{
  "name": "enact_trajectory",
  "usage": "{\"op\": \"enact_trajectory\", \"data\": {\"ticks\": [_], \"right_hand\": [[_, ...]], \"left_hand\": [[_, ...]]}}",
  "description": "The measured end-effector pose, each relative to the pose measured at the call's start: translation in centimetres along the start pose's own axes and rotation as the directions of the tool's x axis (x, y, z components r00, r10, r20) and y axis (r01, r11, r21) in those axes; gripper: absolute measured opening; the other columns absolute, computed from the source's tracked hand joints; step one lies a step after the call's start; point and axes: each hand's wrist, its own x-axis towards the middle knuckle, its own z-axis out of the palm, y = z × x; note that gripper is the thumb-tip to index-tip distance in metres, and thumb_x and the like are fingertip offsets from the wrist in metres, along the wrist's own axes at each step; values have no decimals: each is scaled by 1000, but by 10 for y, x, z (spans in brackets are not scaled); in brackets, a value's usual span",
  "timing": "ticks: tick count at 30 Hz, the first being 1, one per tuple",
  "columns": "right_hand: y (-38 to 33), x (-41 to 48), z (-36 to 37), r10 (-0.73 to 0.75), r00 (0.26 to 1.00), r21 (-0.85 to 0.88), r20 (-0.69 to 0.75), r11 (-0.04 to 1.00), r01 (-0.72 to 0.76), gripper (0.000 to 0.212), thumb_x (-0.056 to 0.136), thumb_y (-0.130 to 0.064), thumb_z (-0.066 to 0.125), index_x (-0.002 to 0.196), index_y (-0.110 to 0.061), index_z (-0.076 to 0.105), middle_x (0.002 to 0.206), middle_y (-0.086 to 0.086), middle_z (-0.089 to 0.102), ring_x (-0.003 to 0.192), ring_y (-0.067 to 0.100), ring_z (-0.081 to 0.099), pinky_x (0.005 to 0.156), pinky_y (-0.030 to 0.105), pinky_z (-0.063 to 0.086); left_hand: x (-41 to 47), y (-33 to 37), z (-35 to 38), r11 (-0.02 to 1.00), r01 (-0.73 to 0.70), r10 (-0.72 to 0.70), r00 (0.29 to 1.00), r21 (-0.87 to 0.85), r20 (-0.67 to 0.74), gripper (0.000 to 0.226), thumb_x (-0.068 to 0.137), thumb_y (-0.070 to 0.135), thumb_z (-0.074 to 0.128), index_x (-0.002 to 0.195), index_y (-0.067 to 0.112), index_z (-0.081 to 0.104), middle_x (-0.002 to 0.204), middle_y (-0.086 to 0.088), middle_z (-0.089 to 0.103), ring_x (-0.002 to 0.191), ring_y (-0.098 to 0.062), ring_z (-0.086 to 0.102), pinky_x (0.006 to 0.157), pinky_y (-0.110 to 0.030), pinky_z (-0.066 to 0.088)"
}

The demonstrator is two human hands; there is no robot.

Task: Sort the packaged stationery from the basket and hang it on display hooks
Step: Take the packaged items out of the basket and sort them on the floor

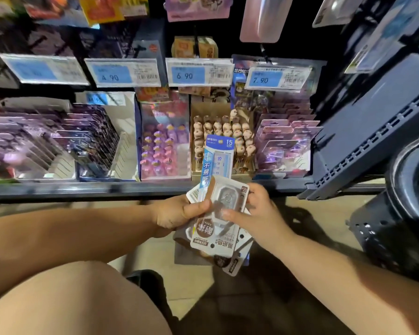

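My left hand grips a fanned stack of packaged stationery in front of the shelf edge. A blue-and-white 15 cm ruler pack sticks up out of the stack. On top lies a brown-and-white blister pack, upside down to me, with more of the same kind beneath it. My right hand pinches the top blister pack at its right side, the index finger lying across its clear window. No basket can be made out.
Shelf trays hold purple carded packs, pink erasers, a box of character-topped pens and pink carded packs. Price tags hang above. A dark perforated panel leans at the right. My knee fills the bottom left.
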Motion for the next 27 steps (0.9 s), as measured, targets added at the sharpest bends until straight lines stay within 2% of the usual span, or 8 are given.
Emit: {"op": "enact_trajectory", "data": {"ticks": [6, 11, 14, 16, 18, 22, 25, 27], "right_hand": [[7, 5, -2, 98, 994, 104, 39, 989, -102, 53, 80, -2, 75, 117, -23, 44, 100, 0, 71, 92, 14, 70, 78, 36, 57], [14, 6, 6, 163, 986, 163, 34, 973, -166, 49, 82, -3, 72, 120, -20, 45, 104, 0, 70, 90, 10, 70, 71, 27, 56], [22, 12, 8, 202, 979, 183, -7, 963, -197, 47, 80, -7, 75, 120, -14, 51, 109, 3, 70, 98, 17, 69, 84, 36, 57], [28, 16, 6, 249, 967, 223, -58, 947, -231, 43, 79, -9, 75, 117, -13, 55, 105, 4, 72, 95, 17, 70, 83, 34, 55], [35, 18, 0, 338, 934, 330, -111, 899, -287, 39, 80, -9, 74, 114, -13, 55, 103, 7, 72, 97, 22, 70, 80, 31, 51], [48, 13, -10, 446, 889, 521, -100, 785, -335, 57, 81, 3, 71, 127, -16, 43, 108, 14, 67, 100, 31, 68, 94, 44, 53], [63, 6, -17, 491, 866, 475, -92, 787, -395, 81, 80, 7, 70, 138, -35, 33, 106, 9, 62, 97, 31, 68, 86, 47, 56], [71, 3, -20, 538, 840, 464, -71, 763, -450, 75, 82, 5, 67, 144, -25, 36, 111, 12, 64, 97, 31, 68, 82, 46, 57]], "left_hand": [[0, -9, -11, 998, 68, -68, 998, 15, -9, 86, 46, 52, 92, 114, 10, 61, 110, -12, 72, 98, -23, 70, 88, -35, 57], [-1, -20, -16, 995, 93, -95, 994, -43, -55, 85, 35, 48, 96, 105, 11, 64, 99, -9, 75, 88, -20, 72, 74, -28, 58], [-3, -27, -19, 988, 112, -124, 985, -106, -123, 83, 37, 44, 96, 105, 9, 64, 96, -13, 75, 83, -23, 73, 73, -33, 61], [-5, -29, -22, 984, 131, -151, 973, -123, -174, 70, 53, 39, 90, 109, 8, 63, 97, -14, 75, 83, -25, 73, 80, -39, 60], [-8, -31, -27, 983, 145, -166, 966, -117, -197, 77, 49, 40, 93, 112, 8, 63, 104, -17, 73, 91, -29, 72, 85, -44, 58], [-13, -37, -37, 978, 198, -206, 958, -61, -197, 97, 38, 42, 98, 119, 4, 61, 112, -19, 70, 103, -37, 68, 95, -54, 51], [-16, -43, -44, 976, 215, -214, 954, -22, -211, 94, 37, 44, 97, 115, 3, 63, 110, -20, 71, 102, -37, 68, 94, -53, 52], [-19, -44, -46, 970, 244, -243, 944, -24, -222, 94, 36, 44, 97, 113, 3, 63, 109, -20, 71, 102, -38, 68, 93, -52, 53]]}}
